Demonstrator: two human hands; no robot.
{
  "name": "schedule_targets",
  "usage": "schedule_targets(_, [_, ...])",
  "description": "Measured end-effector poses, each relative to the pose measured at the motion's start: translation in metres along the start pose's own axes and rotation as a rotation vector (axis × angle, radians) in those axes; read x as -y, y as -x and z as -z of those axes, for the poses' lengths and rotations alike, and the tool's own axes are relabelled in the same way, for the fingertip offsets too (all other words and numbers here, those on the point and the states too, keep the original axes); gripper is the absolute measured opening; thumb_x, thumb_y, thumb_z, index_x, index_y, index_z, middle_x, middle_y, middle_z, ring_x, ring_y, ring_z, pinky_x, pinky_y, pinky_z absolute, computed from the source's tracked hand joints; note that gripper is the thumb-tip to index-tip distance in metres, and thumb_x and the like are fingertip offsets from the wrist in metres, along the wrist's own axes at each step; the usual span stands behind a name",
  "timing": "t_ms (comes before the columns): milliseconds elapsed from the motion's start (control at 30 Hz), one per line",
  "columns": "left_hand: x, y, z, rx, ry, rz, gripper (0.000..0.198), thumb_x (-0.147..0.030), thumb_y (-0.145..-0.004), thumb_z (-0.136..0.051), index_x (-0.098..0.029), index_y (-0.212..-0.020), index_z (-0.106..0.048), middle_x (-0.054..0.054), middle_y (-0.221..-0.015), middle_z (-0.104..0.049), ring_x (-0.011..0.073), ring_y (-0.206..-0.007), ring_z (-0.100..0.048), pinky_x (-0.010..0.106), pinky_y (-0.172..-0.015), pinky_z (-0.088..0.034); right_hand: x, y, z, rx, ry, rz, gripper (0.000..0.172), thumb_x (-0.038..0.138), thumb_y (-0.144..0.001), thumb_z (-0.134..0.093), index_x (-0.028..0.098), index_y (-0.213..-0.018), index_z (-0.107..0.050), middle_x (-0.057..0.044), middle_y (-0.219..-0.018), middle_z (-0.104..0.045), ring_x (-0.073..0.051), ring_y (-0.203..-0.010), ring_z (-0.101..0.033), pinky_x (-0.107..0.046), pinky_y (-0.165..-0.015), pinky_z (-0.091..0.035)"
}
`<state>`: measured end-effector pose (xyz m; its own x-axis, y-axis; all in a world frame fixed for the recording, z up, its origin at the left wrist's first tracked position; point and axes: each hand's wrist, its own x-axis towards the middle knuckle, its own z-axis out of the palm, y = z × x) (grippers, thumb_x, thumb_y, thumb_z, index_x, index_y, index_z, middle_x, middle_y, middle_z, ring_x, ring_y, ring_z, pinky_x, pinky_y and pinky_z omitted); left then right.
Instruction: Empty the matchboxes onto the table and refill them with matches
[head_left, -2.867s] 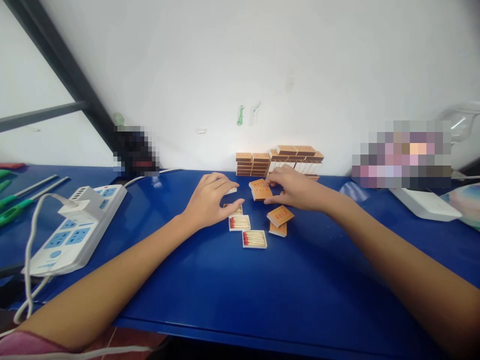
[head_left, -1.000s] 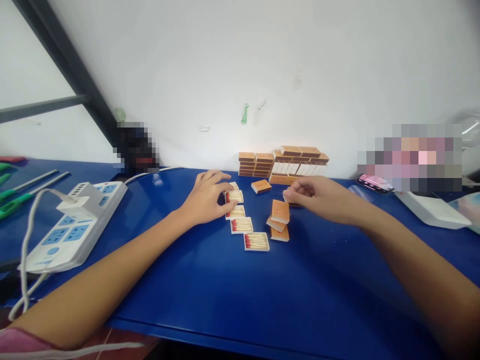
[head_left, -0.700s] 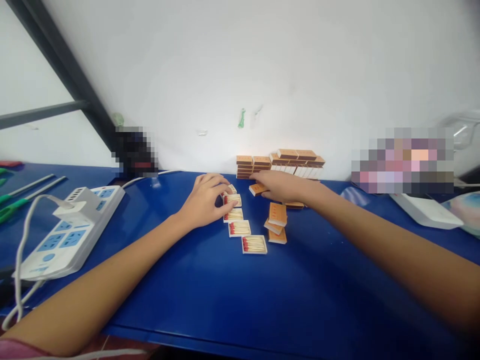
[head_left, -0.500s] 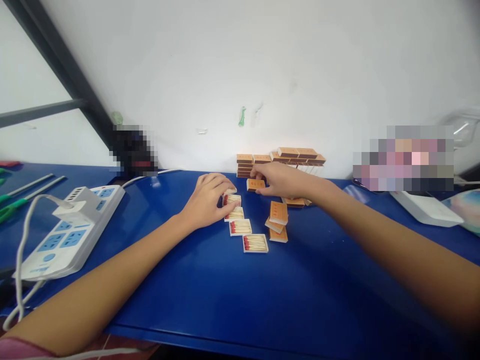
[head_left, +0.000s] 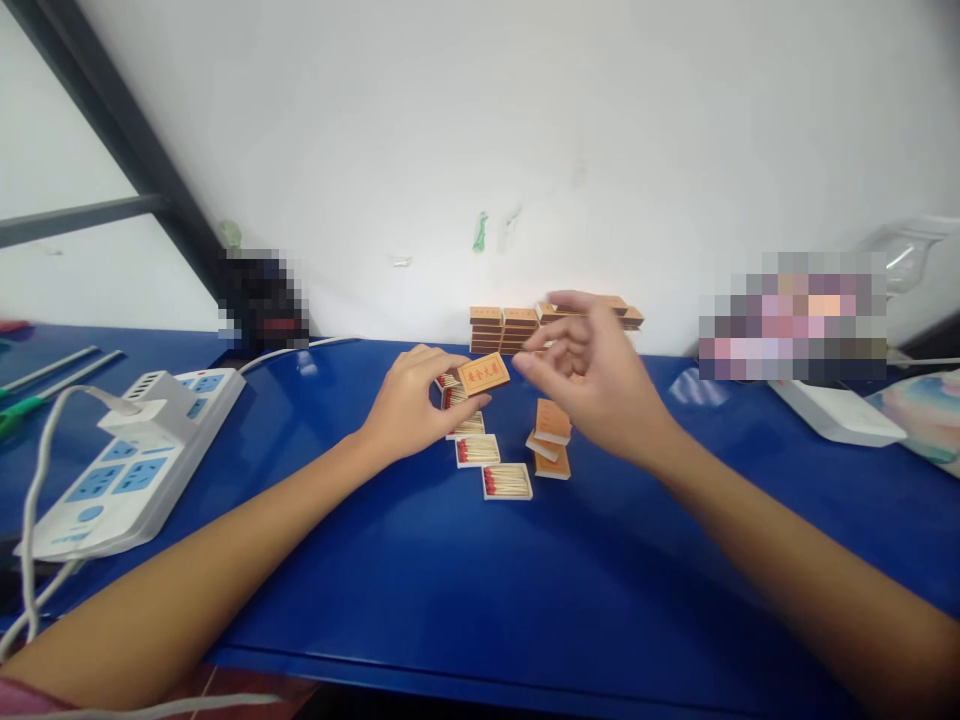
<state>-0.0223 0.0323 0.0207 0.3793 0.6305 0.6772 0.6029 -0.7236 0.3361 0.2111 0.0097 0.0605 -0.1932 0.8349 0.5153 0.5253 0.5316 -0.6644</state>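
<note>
My left hand [head_left: 427,400] grips an orange matchbox [head_left: 484,375] with red print between thumb and fingers, tilted a little above the table. Under and in front of that hand runs a slanting row of open trays full of red-tipped matches, the closest being a match tray [head_left: 508,482]; the farther ones are partly covered by my hand. To the right of the matchbox is my right hand [head_left: 592,375], its fingers bent and apart, with nothing seen in them. Below it stands a small uneven stack of orange matchboxes [head_left: 553,440].
Against the white wall [head_left: 375,150] is a low block of stacked matchboxes [head_left: 486,330], partly behind my right hand. A white power strip [head_left: 127,470] with cables lies at the left of the blue table [head_left: 420,580]. A white device [head_left: 836,412] sits at the right.
The matchbox that my right hand held by the back stack is now in my left hand, nearer the trays. My right hand has let go and risen slightly to the right.
</note>
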Motion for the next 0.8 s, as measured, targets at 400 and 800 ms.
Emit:
schedule_targets(400, [-0.025, 0.005, -0.002, -0.044, 0.107, -0.013, 0.030, -0.039, -0.084, -0.085, -0.020, -0.105, -0.075, 0.004, -0.093, -0.077, 0.0179, -0.082, -0.066, 0.034, -0.076, -0.052, 0.023, 0.036, -0.020, -0.197, -0.509, -0.429, 0.037, 0.052, -0.093, -0.071, 0.027, -0.113, -0.051, 0.012, -0.055, -0.047, -0.009, -0.040, -0.037, -0.023, -0.038, -0.032])
schedule_targets(800, [-0.030, 0.006, -0.001, 0.051, 0.097, 0.002, 0.025, -0.037, -0.087, -0.082, -0.021, -0.105, -0.077, 0.001, -0.083, -0.073, 0.0160, -0.076, -0.061, 0.032, -0.073, -0.047, 0.014, 0.043, -0.019, 0.085, -0.515, -0.435, 0.038, 0.061, -0.097, -0.063, 0.023, -0.101, -0.063, 0.010, -0.052, -0.045, -0.007, -0.038, -0.037, -0.022, -0.036, -0.030])
